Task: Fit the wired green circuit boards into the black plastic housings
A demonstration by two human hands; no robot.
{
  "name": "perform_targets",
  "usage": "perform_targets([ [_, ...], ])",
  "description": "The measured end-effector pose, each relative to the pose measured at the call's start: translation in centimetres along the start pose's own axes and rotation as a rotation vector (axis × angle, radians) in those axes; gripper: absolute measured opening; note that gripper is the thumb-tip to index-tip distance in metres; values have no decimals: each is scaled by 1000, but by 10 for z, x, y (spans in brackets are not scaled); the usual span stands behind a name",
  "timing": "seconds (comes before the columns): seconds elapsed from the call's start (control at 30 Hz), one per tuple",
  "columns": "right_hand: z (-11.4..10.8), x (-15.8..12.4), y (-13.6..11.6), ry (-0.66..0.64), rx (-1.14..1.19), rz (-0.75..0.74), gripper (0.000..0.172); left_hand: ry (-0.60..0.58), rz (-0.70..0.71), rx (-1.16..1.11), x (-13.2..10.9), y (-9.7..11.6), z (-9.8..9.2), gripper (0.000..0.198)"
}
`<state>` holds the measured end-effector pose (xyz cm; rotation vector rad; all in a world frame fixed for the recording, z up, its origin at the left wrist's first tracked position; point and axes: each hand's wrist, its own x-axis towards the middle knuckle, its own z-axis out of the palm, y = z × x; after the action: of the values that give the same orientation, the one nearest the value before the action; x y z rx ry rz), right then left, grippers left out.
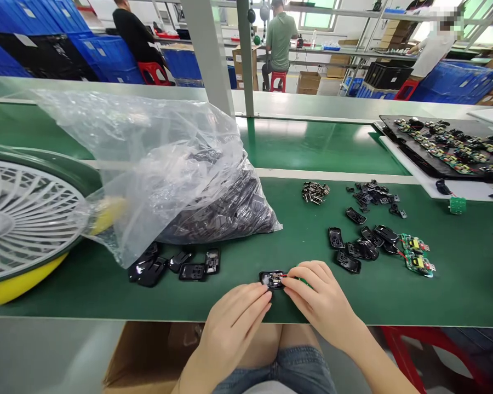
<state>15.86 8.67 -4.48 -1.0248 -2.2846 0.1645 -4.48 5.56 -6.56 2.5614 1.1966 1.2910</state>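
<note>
A small black plastic shell [271,279] lies on the green table near the front edge, with a metal part and red wire inside it. My left hand [236,320] steadies the shell's near side with curled fingertips. My right hand [318,295] pinches a small green circuit board [303,282], mostly hidden under its fingers, against the shell's right end. Both hands are closed on these parts.
A large clear bag [168,175] of black shells lies left of centre. Loose black shells [176,265] sit beneath it, more shells [361,243] and green boards [417,254] to the right. Metal clips [315,192], a tray of boards [452,145], a fan [20,219]. People work behind.
</note>
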Motion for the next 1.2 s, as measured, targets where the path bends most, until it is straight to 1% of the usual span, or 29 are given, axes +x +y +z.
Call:
perform_targets([
  [0.1, 1, 3, 2, -37, -6, -6, 14, -36, 53, 18, -2, 1, 3, 18],
  [0.23, -1, 8, 4, -116, -1, -27, 17, -46, 68, 49, 0, 1, 4, 17],
  [0.37, -2, 11, 6, -215, 39, 23, 17, -36, 71, 82, 5, 1, 3, 17],
  [0.43, -2, 13, 7, -241, 69, 52, 16, -40, 73, 88, 6, 1, 1, 18],
  [0.6, -2, 17, 10, -256, 37, 54, 21, -78, 80, 87, 7, 3, -2, 22],
  [0.7, -2, 18, 11, -251, 25, 47, 22, -71, 84, 89, 8, 3, -2, 20],
  [0.9, -3, 18, 12, -281, 57, 30, 22, -58, 74, 80, 7, 3, 0, 18],
  [1.03, -4, 19, 11, -281, 8, -10, 22, -70, 74, 77, 6, 3, -1, 18],
  [1.1, -5, 20, 10, -293, -21, -24, 21, -78, 91, 84, 8, 3, -1, 19],
  [1.2, -6, 22, 9, -321, -52, -36, 18, -75, 153, 88, 12, 3, 4, 19],
])
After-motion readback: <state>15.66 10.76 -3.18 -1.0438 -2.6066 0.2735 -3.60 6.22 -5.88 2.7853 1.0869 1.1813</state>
